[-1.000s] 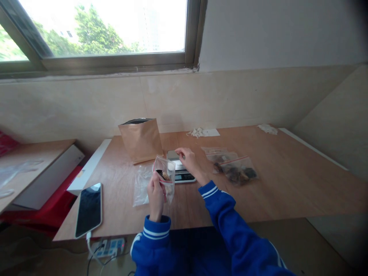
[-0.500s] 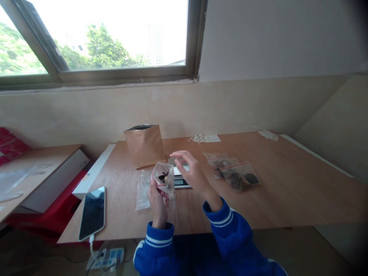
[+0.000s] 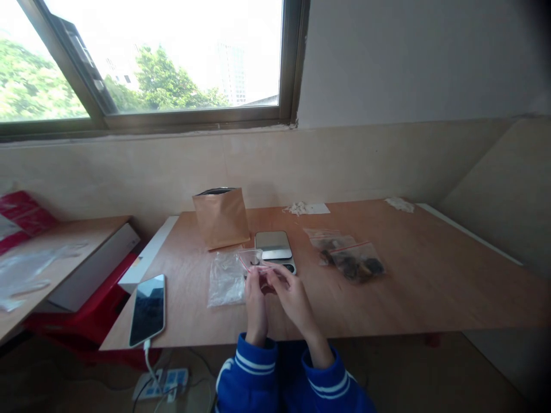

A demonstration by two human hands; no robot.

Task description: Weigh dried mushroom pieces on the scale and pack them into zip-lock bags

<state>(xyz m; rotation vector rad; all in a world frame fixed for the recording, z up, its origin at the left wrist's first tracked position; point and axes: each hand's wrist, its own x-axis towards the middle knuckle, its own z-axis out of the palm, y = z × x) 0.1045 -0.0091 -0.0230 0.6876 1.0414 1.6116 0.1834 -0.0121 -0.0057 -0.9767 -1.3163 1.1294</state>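
Observation:
A small clear zip bag [image 3: 248, 259] with a red seal line is held up in front of a digital scale [image 3: 274, 245]. My left hand [image 3: 256, 307] pinches the bag from the left, and my right hand [image 3: 290, 292] grips its seal edge from the right, fingertips close together. Something dark shows inside the bag, mostly hidden by my fingers. Flat on the table to the left lie several empty-looking clear plastic bags [image 3: 224, 281]. The scale's metal plate carries nothing, and my right hand covers part of its front panel.
A brown kraft pouch [image 3: 221, 221] stands open behind the scale. Filled zip bags [image 3: 357, 263] lie to the right. White shreds [image 3: 297, 207] rest beside a white card [image 3: 317, 209] at the back. A phone [image 3: 147, 310] on a cable sits at the left edge, above a power strip [image 3: 161, 383].
My right hand has come down and left from over the scale and now grips the zip bag together with my left hand. The scale's plate is uncovered. The view has shifted slightly.

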